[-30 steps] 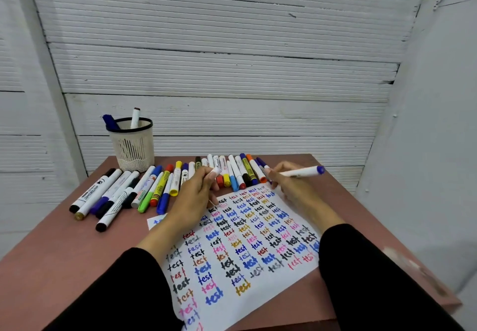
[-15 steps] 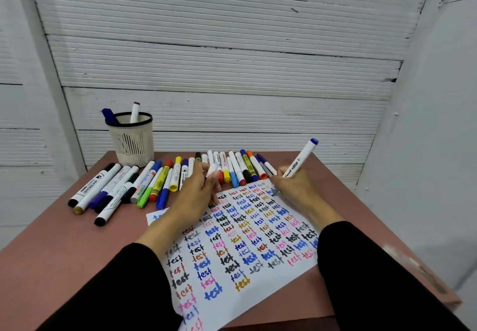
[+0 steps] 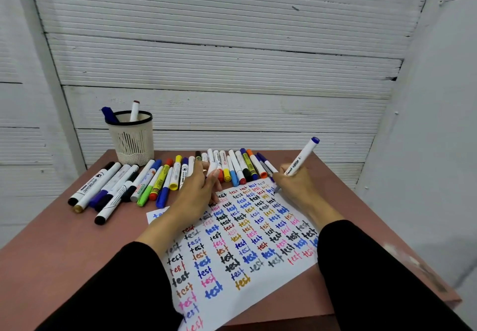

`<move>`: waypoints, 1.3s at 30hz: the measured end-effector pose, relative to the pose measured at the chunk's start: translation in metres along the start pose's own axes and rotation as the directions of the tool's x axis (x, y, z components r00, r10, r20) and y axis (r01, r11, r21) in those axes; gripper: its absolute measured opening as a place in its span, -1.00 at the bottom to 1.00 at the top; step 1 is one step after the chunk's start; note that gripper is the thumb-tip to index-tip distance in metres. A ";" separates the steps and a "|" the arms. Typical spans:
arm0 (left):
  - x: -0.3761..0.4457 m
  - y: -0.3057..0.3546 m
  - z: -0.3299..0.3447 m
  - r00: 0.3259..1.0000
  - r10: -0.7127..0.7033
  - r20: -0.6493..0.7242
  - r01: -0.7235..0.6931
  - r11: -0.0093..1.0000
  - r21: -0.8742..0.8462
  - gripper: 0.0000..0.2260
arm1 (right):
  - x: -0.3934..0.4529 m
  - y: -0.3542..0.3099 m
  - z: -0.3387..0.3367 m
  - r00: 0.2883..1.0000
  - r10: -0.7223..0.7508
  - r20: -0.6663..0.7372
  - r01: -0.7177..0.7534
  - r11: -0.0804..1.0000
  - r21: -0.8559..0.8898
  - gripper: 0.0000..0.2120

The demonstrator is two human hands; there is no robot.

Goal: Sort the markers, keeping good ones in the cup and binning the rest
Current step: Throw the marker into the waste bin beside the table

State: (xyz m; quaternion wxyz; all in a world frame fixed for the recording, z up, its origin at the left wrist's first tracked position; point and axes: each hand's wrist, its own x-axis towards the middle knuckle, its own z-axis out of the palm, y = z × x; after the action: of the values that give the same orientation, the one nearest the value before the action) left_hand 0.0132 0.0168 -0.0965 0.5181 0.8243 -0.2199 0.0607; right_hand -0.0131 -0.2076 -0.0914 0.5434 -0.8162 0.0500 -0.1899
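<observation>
1. The reddish-brown table (image 3: 51,261) fills the lower frame; its bare room lies at lower left and along the right edge, beside the white wall.
2. A white paper sheet (image 3: 281,274) lies slanted at centre, its near corner hanging past the table's front edge. It is covered in rows of the word "test" in black, blue, pink, red and ochre.
3. A row of markers (image 3: 160,181) lies across the table's far half, from the left to the paper's top edge; one at far left reads "WHITEBOARD".
4. The mesh cup (image 3: 131,139) stands at upper left of the table, holding two markers.
5. The left hand (image 3: 196,196) rests on the paper's top left, fingers pinching a white cap (image 3: 212,169).
6. The right hand (image 3: 296,183) grips a white marker with a blue end (image 3: 302,156) (print on the barrel too small to read), tip on the paper's top right corner.
</observation>
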 end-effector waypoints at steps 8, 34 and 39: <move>0.001 -0.002 0.000 1.000 -0.007 0.018 0.008 1.000 -0.019 -0.80 | -0.003 -0.004 0.000 0.998 0.042 -0.042 -0.041 0.999 0.035 -0.69; -0.005 0.003 -0.005 0.986 0.155 -0.056 -0.154 0.988 0.027 -0.85 | -0.010 -0.021 -0.003 0.985 0.076 -0.152 -0.041 0.973 0.225 -0.72; -0.004 0.006 -0.006 0.971 0.198 -0.137 -0.201 0.980 -0.007 -0.95 | -0.011 -0.040 -0.005 0.980 0.195 -0.030 -0.164 0.890 0.426 -0.65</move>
State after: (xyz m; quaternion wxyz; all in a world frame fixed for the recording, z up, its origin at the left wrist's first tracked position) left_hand 0.0078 0.0212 -0.0904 0.5318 0.7866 -0.2664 0.1659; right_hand -0.0306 -0.1925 -0.0560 0.7198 -0.6640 0.1025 -0.1744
